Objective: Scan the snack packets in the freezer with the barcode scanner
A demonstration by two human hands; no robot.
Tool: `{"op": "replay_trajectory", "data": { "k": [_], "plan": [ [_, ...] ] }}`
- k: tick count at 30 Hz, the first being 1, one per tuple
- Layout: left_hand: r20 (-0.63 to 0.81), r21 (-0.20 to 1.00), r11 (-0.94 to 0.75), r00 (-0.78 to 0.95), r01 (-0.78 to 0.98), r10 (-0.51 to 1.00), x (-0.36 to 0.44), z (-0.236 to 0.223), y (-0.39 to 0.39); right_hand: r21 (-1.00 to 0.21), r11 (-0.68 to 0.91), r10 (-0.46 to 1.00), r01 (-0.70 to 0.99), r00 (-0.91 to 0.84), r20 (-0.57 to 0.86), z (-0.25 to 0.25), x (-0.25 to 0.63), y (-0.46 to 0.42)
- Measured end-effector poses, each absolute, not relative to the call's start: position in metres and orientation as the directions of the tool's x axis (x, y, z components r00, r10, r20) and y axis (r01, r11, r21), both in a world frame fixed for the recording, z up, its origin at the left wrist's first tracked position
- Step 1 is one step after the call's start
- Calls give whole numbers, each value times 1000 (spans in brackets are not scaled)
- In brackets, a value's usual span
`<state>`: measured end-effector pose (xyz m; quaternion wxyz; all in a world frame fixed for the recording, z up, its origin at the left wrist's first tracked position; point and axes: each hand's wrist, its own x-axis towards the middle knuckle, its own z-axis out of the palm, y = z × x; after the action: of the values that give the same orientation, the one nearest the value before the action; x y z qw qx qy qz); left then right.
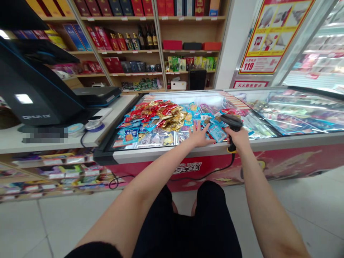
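Observation:
My right hand [238,138] is wrapped round the grip of a black handheld barcode scanner [231,121], its head tilted to the left above the freezer's glass lid. Fingers spread, my left hand [199,135] lies over small snack packets near the front edge. Just right of those fingers is a light blue packet [217,132], beneath the scanner. To the left, a heap of red and gold packets [166,114] is piled on the glass, with blue packets [131,135] along its front. Whether my left fingertips press on a packet is hard to make out.
The chest freezer [295,140] stretches off to the right. A scanner cable [212,173] hangs across its red front. On the left counter stand a checkout terminal [40,86] and a tape roll [94,125]. Shelves [123,52] of boxes and bottles line the back wall.

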<state>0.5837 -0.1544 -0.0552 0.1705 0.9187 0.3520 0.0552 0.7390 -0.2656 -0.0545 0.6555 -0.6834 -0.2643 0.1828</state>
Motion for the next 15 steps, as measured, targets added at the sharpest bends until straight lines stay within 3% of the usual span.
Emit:
{"op": "replay_trajectory", "data": {
  "k": [7, 15],
  "plan": [
    [15, 329, -674, 710, 661, 704, 630, -67, -153, -996, 8, 589, 90, 804, 77, -57, 755, -264],
    [32, 386, -674, 721, 630, 692, 688, -64, -135, -999, 13, 581, 51, 812, 49, -53, 771, -268]
  ]
}}
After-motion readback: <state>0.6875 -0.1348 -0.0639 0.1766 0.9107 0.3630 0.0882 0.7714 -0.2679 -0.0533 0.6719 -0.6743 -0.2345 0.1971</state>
